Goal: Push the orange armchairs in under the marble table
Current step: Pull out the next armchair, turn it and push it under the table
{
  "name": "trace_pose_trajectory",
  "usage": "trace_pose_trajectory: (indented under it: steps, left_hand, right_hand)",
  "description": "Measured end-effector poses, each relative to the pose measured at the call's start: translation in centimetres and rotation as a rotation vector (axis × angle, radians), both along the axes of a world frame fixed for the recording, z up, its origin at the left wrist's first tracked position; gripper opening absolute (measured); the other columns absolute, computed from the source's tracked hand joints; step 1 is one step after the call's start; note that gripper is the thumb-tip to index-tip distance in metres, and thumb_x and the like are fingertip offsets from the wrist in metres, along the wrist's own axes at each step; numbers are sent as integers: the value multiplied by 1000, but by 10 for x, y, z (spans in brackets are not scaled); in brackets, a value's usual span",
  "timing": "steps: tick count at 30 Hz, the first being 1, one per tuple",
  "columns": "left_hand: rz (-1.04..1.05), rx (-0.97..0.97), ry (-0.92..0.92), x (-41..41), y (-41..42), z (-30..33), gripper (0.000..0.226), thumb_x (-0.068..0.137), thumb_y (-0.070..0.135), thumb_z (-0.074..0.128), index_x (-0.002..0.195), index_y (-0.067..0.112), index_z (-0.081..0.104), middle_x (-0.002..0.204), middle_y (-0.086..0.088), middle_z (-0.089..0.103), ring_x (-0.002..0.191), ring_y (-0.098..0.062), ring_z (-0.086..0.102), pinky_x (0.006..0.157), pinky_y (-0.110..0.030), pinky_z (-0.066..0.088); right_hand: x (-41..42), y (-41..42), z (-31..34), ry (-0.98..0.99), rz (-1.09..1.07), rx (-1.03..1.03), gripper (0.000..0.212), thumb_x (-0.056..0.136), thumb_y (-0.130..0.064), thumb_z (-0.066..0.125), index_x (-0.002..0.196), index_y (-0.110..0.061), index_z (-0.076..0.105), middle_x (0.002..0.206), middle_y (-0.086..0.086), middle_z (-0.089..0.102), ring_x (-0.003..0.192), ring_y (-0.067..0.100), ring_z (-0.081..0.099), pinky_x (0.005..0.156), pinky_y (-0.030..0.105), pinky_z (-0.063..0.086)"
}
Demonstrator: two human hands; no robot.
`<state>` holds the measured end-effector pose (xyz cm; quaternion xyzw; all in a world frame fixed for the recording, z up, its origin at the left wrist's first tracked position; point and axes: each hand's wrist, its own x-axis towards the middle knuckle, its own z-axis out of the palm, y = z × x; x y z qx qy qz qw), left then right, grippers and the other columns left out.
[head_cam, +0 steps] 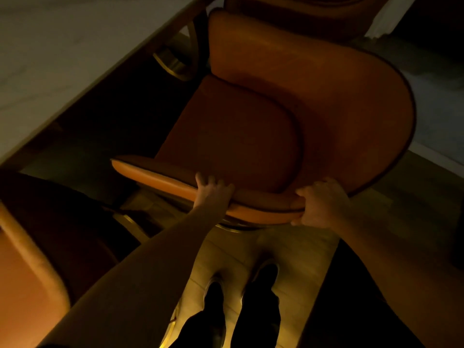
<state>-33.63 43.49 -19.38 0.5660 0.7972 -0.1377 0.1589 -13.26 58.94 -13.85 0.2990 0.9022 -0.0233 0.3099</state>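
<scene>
An orange armchair (pixel 263 116) with a curved back fills the middle of the head view, its seat facing the marble table (pixel 50 59) at the upper left. My left hand (pixel 212 190) grips the chair's near armrest rim from above. My right hand (pixel 321 203) grips the same rim further right, thumb over the top and fingers under the edge. The chair's front stands beside the table edge, outside it. A second orange armchair (pixel 27 272) shows at the lower left, and part of a third (pixel 288 11) at the top.
A gold metal chair or table base (pixel 175 64) shows under the table edge. My two feet in dark shoes (pixel 241 280) stand on a light wooden floor below the chair. A pale rug or floor area (pixel 431 101) lies to the right. The light is dim.
</scene>
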Motion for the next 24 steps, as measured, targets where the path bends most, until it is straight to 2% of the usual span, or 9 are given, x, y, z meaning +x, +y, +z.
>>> trace_pose_trajectory:
  steps: [5, 10, 15, 19, 24]
  left_hand:
    - [-42, -40, 2, 24, -49, 0, 42, 90, 28, 54, 130, 21, 42, 129, -9, 54, 122, -36, 43, 110, -63, 16]
    - [-48, -35, -61, 44, -83, 9, 45, 87, 18, 50, 131, 16, 44, 133, -13, 50, 128, -38, 36, 113, -60, 9]
    - [-90, -48, -130, 47, -88, 6, 49, 79, 18, 51, 128, 14, 54, 125, -17, 59, 121, -41, 48, 109, -60, 21]
    - [-79, -141, -126, 48, -80, 14, 52, 93, 19, 48, 141, 10, 33, 141, -23, 40, 135, -43, 29, 114, -59, 11]
    - [-154, -180, -172, 41, -74, 13, 68, 88, 28, 59, 143, 10, 23, 146, -20, 36, 140, -40, 21, 115, -61, 3]
  right_hand:
    - [32, -58, -2, -49, -47, -57, 88, 69, -78, 57, 140, -29, 41, 134, -4, 55, 126, 20, 45, 111, 44, 23]
    - [54, -98, 5, -59, -29, -60, 84, 72, -78, 51, 140, -28, 40, 138, -6, 51, 127, 20, 42, 110, 42, 22]
    - [63, -105, 5, -69, -21, -63, 88, 73, -77, 46, 144, -27, 34, 145, -5, 44, 132, 23, 35, 112, 43, 18]
    - [63, -104, 4, -76, -26, -88, 84, 76, -72, 47, 146, -28, 30, 148, -3, 41, 136, 25, 31, 114, 45, 14]
    - [64, -103, 2, -76, -21, -95, 84, 78, -72, 46, 148, -29, 26, 153, 0, 34, 141, 28, 24, 115, 49, 10]
